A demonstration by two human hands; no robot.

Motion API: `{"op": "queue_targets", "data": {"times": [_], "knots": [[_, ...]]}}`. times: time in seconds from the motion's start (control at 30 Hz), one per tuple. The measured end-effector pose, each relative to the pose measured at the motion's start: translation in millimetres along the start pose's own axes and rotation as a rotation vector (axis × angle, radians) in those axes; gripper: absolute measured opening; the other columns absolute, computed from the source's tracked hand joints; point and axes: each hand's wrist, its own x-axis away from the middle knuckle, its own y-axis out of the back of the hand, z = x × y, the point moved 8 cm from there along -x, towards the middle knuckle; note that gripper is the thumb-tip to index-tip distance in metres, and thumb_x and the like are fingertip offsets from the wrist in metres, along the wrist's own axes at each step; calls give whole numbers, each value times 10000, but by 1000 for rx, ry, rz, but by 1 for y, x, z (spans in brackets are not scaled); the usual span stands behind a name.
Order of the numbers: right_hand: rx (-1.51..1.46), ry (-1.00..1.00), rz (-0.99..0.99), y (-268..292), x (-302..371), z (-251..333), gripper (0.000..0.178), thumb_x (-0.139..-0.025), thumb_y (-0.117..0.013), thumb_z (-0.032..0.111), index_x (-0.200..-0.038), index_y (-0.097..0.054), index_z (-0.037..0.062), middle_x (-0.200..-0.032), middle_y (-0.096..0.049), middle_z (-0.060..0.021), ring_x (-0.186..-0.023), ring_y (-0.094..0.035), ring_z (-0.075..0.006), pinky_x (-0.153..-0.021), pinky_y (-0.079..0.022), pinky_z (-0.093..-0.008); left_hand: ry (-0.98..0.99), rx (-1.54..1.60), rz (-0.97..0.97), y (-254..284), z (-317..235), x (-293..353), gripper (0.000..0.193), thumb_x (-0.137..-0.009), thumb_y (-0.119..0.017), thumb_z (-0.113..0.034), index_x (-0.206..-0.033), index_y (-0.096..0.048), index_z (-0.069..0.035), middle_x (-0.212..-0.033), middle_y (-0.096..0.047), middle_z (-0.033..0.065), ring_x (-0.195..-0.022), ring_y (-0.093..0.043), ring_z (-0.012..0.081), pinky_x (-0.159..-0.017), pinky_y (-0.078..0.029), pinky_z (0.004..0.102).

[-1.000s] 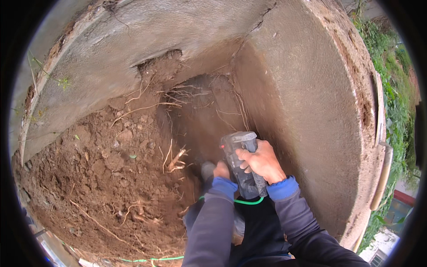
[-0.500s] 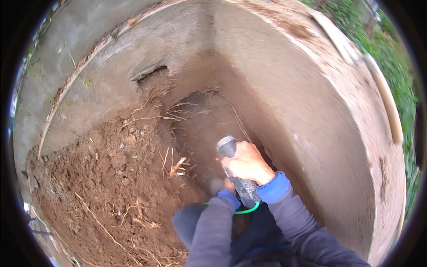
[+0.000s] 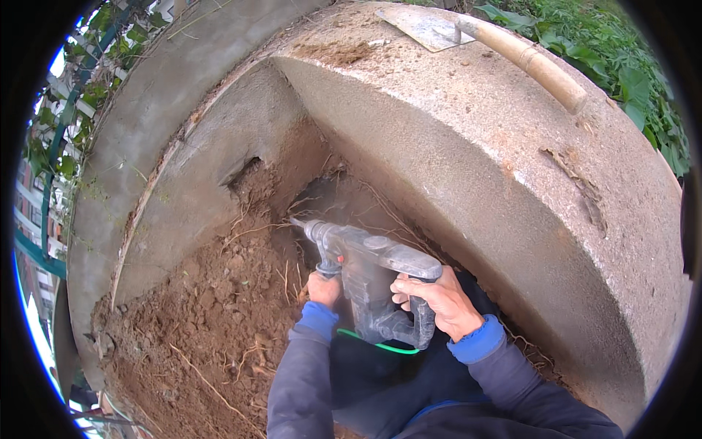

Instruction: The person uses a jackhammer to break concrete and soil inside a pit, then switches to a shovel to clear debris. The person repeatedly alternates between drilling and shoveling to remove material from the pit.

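Observation:
With both hands I hold a dusty grey rotary hammer drill [image 3: 362, 271] over a dug-out hollow in the soil. My left hand [image 3: 324, 288] is closed round its side handle near the front. My right hand [image 3: 442, 301] is wrapped about the rear grip, fingers partly hidden behind it. The drill lies nearly level, its short metal bit [image 3: 296, 222] aimed to the far left over the hollow; whether the tip touches anything is unclear. A green cable [image 3: 395, 350] hangs in a curve below the drill, in front of my dark trousers.
Loose brown soil [image 3: 219, 293] with roots [image 3: 208, 384] heaps up at left. Concrete walls [image 3: 409, 161] meet in a far corner and run along the right. On the wide ledge lies a wooden-handled trowel [image 3: 523, 58]. Green plants [image 3: 585, 44] grow beyond it; a hole [image 3: 245, 170] opens in the left wall.
The drill has swung from pointing steeply down to nearly level, bit toward the far left. My left hand has come into clear sight. The view has shifted, showing more of the ledge and trowel.

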Motion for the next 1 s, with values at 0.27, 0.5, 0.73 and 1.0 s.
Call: {"op": "queue_targets", "data": {"times": [0.27, 0.5, 0.73, 1.0], "knots": [[-409, -36, -275, 51, -55, -112, 154, -826, -689, 14, -964, -628, 44, -814, -665, -104, -640, -643, -204, -590, -550, -353, 2, -964, 0, -2, -27, -42, 381, -757, -789, -372, -1021, -778, -97, -958, -747, 212, -936, -717, 404, -834, -570, 481], [-619, -131, -294, 58, -104, -163, 132, -832, -661, 19, -959, -630, 30, -774, -636, -93, -618, -637, -207, -562, -544, -356, -4, -1129, 17, -6, -27, -83, 362, -747, -792, -357, -992, -767, -90, -992, -752, 185, -977, -718, 372, -877, -574, 459], [-513, -52, -250, 60, -134, -166, 131, -844, -654, 85, -946, -574, 99, -775, -594, -72, -648, -603, -216, -597, -522, -391, 37, -1137, -6, -6, -14, -111, 360, -746, -779, -334, -995, -759, -74, -1024, -751, 178, -996, -717, 356, -887, -573, 452], [-572, -26, -240, 39, -160, -166, 121, -846, -621, 39, -925, -554, 101, -713, -583, -90, -590, -597, -237, -547, -508, -408, -45, -1189, -73, 6, -25, -141, 329, -730, -789, -316, -970, -761, -93, -1016, -749, 181, -999, -712, 369, -874, -573, 474]]}}
